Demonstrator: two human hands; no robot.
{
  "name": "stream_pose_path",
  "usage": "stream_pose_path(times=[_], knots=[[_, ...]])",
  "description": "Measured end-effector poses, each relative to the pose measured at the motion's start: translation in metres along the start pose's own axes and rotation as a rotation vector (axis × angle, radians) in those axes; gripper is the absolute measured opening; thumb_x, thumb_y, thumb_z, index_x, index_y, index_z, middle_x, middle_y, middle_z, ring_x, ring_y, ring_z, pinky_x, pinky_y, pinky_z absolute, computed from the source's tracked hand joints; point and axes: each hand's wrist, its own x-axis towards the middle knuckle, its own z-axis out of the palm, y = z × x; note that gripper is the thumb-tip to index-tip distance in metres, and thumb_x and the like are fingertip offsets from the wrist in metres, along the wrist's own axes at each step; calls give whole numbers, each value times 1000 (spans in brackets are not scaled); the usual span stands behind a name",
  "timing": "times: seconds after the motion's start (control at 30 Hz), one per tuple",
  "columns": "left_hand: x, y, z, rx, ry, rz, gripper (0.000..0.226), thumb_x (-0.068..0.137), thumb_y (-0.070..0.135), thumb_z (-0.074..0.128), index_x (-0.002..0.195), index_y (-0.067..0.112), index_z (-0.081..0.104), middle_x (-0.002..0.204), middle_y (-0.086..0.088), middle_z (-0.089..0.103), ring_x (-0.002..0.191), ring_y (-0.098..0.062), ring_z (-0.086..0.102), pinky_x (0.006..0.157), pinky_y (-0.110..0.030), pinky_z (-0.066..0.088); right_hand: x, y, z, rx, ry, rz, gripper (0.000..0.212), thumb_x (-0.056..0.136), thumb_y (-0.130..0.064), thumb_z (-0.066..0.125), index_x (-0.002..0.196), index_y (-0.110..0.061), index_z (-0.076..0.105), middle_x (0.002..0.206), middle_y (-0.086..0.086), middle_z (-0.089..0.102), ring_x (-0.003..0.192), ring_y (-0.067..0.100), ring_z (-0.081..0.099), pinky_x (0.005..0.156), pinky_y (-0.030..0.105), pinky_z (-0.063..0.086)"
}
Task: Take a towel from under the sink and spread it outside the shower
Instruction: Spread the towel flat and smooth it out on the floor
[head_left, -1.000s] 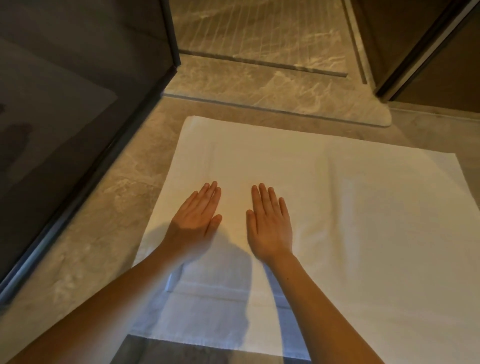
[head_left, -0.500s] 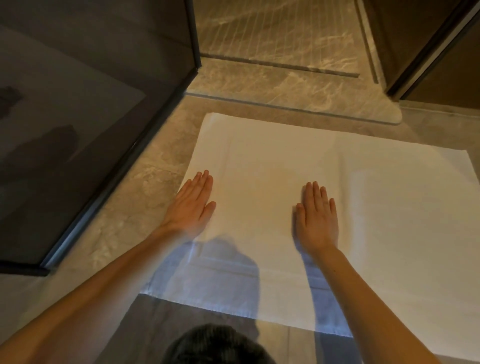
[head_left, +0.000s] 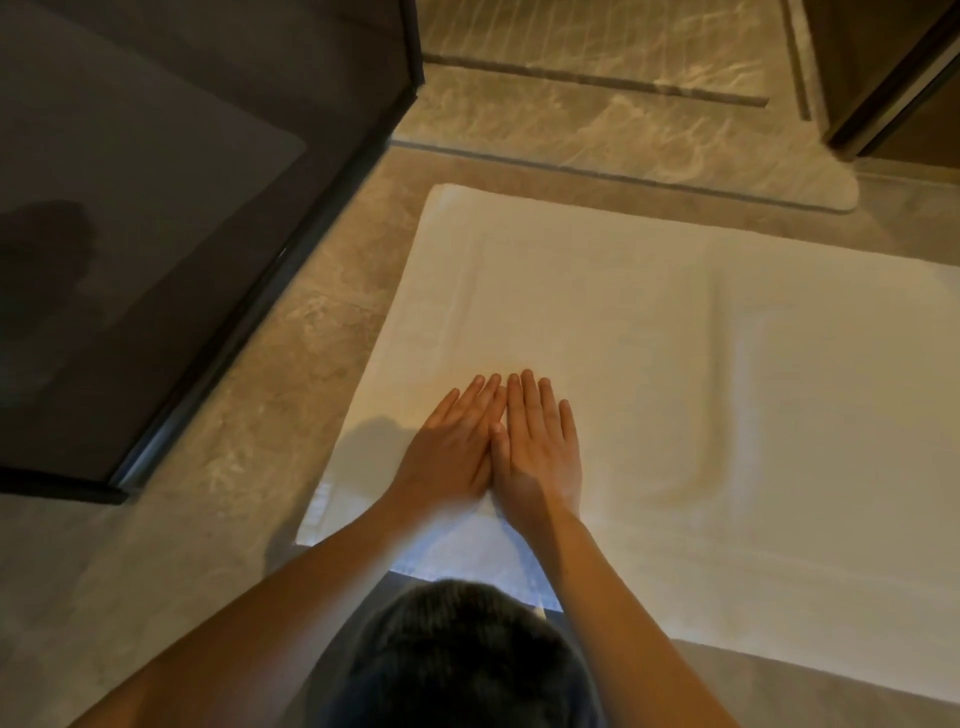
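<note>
Head cam: left hand (head_left: 452, 452) & right hand (head_left: 540, 447), apart a sec ago, are now pressing together on towel (head_left: 675, 364), fingers flat; prob. final smoothing, spreading nearly done.

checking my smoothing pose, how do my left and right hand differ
The left hand slants toward the right, while the right hand points nearly straight ahead. On the towel, the left hand lies nearer the left edge and the right hand further in. Both lie flat, fingers straight, touching each other.
</note>
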Motion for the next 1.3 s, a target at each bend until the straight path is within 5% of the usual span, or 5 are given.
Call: stream_pose_path(times=[0.27, 0.53, 0.83, 0.97, 1.3], knots=[[-24, -30, -1, 0, 26, -38, 58, 104, 40, 16, 155, 15, 2, 163, 0, -1, 149, -11, -5, 119, -29, -2, -17, 43, -9, -53, 39, 23, 58, 102, -36, 12, 156, -19, 1, 163, -1, 0, 150, 16, -4, 121, 36, -4], [-41, -54, -9, -11, 9, -115, 61, 101, 40, 13, 154, 10, 10, 163, -4, 6, 149, -12, -1, 121, -37, 10, -42, 96, -22, -43, 77, 149, 58, 101, -36, 10, 156, -17, 3, 163, -1, 1, 150, 15, -3, 122, 36, 0], [-58, 18, -4, 31, 17, 54, 60, 100, 34, 31, 152, 5, 20, 160, -10, 14, 148, -25, 12, 120, -38, 9, -65, 9, -16, 99, 107, 56, 57, 101, -29, 32, 154, -10, 20, 161, 7, 17, 150, 24, 11, 120, 39, 5], [-59, 30, 11, 101, -83, 17, 79, 94, 47, 35, 153, 5, 3, 162, -9, 0, 150, -22, 0, 121, -39, 6, -68, -33, -1, 181, 64, 88, 61, 97, -31, 12, 155, -15, 14, 163, 3, 12, 150, 20, 5, 122, 37, -2], [-62, 14, 10, 83, -23, 5, 62, 101, 38, 27, 154, 8, 12, 161, -9, 12, 149, -20, 10, 121, -34, 2, -70, 12, 8, 25, 54, -20, 60, 100, -44, 21, 155, -19, 16, 162, 0, 13, 150, 17, 5, 122, 37, 5]])
